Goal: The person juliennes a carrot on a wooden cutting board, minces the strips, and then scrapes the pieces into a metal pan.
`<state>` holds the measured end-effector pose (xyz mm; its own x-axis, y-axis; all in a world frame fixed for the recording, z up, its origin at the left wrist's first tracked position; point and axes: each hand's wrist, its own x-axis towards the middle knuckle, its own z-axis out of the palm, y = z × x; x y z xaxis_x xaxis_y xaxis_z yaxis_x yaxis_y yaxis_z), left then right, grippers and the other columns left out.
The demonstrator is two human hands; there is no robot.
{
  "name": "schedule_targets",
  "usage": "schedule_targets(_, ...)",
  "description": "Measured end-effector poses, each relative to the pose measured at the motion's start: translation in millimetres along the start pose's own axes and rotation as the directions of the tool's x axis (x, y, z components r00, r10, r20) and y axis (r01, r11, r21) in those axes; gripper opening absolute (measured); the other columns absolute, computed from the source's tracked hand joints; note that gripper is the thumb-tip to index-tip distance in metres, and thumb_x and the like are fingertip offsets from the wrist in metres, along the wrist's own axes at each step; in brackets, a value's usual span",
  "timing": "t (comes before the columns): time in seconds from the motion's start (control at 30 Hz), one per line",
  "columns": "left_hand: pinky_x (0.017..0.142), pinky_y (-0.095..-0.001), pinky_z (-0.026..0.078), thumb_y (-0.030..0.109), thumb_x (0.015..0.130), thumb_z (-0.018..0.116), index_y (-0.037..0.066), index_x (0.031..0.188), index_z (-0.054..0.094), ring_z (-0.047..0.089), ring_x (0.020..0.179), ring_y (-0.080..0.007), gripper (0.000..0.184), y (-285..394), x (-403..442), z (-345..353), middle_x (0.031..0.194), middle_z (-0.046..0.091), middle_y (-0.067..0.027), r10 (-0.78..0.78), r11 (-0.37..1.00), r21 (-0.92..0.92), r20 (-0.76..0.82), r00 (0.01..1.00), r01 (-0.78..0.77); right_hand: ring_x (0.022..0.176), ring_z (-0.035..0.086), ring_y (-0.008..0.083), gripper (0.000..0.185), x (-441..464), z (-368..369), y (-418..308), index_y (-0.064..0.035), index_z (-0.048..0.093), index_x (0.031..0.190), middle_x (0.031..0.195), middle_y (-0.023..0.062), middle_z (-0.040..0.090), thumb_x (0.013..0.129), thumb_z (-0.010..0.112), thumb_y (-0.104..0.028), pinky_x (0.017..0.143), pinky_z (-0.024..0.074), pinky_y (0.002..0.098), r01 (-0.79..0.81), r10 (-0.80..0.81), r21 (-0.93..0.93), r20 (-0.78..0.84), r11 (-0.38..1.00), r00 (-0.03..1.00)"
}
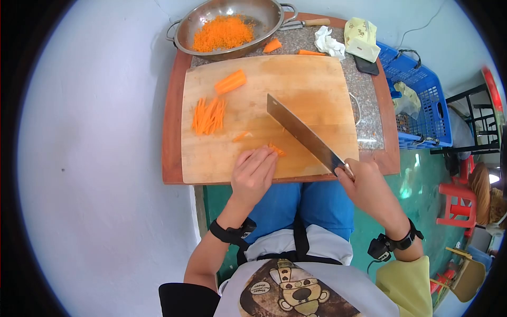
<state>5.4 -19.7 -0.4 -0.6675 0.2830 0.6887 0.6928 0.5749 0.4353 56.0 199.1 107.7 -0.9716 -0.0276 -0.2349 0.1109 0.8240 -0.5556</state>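
My right hand (362,182) is wrapped round the handle of a cleaver (306,134), whose wide blade slants up and left over the wooden cutting board (311,79). Near the board's front edge, my left hand (254,170) has its fingers pressed together over some carrot strips (277,150); how much lies beneath them is hidden. A small carrot scrap (242,136) rests just above that hand. Farther left is a pile of carrot sticks (208,116), with a thick cut carrot piece (231,82) behind it.
A steel colander-like bowl (182,39) of finely chopped carrot stands at the back left. Behind the board lie a carrot chunk (272,46), a wooden-handled tool (316,22), crumpled tissue (330,43), a tissue pack (362,39) and a phone (366,66). A blue crate (430,79) stands right.
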Motion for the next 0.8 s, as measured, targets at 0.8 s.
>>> schedule_targets(0.8, 0.074, -0.0297, 0.045, -0.003, 0.068, 0.072, 0.001, 0.082, 0.068, 0.065, 0.082, -0.0208, 0.015, 6.1, -2.2, 1.3, 0.087, 0.067, -0.0090, -0.070, 0.997, 0.031, -0.017, 0.997, 0.070, 0.058, 0.057, 0.0422, 0.021, -12.4, 3.8, -8.4, -0.0007, 0.051, 0.076, 0.059, 0.0221, 0.056, 0.087, 0.056, -0.018, 0.052, 0.0457, 0.0488, 0.013, -0.013, -0.130, -0.004, 0.991, 1.000)
